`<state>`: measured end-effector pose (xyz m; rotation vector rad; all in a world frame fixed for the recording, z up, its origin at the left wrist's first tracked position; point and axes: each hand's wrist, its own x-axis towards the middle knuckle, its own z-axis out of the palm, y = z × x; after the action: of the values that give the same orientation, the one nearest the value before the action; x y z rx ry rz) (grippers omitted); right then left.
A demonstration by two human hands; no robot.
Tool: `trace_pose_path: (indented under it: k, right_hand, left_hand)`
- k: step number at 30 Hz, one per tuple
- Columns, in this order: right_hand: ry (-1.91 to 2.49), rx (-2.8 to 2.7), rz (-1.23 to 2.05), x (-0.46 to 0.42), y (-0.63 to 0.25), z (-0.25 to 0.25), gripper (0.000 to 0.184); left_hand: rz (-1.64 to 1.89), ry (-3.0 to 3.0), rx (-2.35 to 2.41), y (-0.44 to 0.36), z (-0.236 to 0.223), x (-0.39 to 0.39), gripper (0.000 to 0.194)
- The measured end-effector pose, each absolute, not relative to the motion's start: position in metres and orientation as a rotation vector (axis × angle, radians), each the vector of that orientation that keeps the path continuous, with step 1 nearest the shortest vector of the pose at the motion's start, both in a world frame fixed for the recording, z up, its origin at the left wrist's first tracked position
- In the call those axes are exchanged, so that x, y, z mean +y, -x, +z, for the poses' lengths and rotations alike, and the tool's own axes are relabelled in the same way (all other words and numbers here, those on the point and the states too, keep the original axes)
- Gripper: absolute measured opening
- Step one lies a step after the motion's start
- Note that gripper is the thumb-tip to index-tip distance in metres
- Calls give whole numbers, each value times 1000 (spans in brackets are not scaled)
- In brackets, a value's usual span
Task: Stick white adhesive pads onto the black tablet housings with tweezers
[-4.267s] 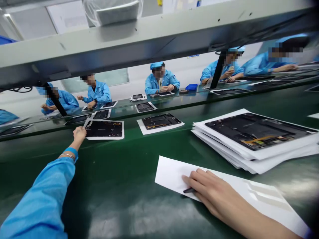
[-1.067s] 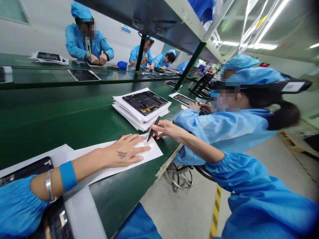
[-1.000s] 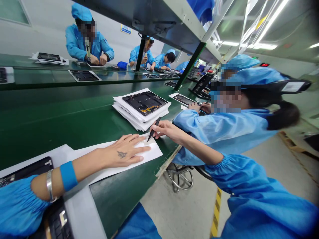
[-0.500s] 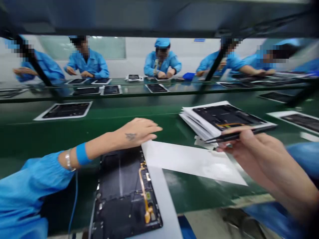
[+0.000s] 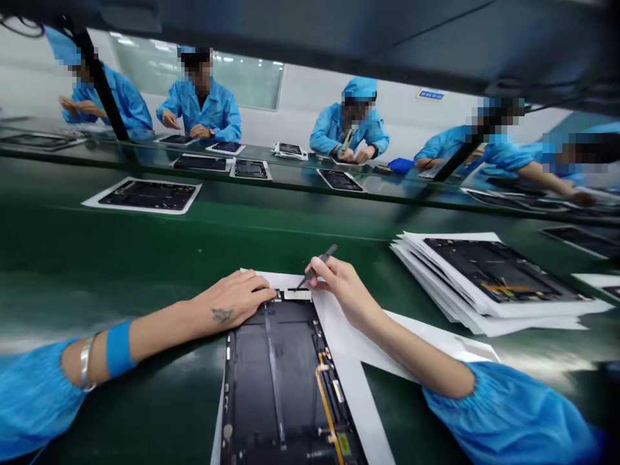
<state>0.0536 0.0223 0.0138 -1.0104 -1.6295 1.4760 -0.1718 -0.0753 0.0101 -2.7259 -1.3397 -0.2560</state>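
An open black tablet chassis (image 5: 285,381) with a gold flex cable lies on a white sheet (image 5: 353,374) on the green belt in front of me. My left hand (image 5: 232,300) rests with curled fingers on the chassis's far left corner. My right hand (image 5: 339,284) pinches black tweezers (image 5: 317,263) whose tip touches the chassis's far edge. Whether the tweezers hold anything is too small to see.
A stack of white sheets topped by another chassis (image 5: 489,278) sits to the right. One chassis on paper (image 5: 145,195) lies far left on the belt (image 5: 97,258). Several workers in blue coats sit across the far bench. A dark shelf hangs overhead.
The view swung from the right back to the front. My left hand came off the loose sheet onto the chassis corner. My right hand brought the tweezers down to the chassis's far edge.
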Motion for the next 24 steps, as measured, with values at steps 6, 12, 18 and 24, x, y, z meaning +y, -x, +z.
trace_pose_path:
  k: [6,12,18,24]
  right_hand:
    - [1095,-1631,1550,25,-58,11,46]
    - [1098,-1667,1636,29,-56,18,50]
    - [1118,-1685,1671,33,-56,19,50]
    - [1120,-1682,1671,33,-56,19,50]
  left_hand:
    - [-269,2744,-1303,170,5,-74,31]
    - [-290,2741,-1313,167,9,-74,26]
    - [-278,2735,-1326,167,9,-75,24]
    - [-266,2737,-1299,167,8,-74,25]
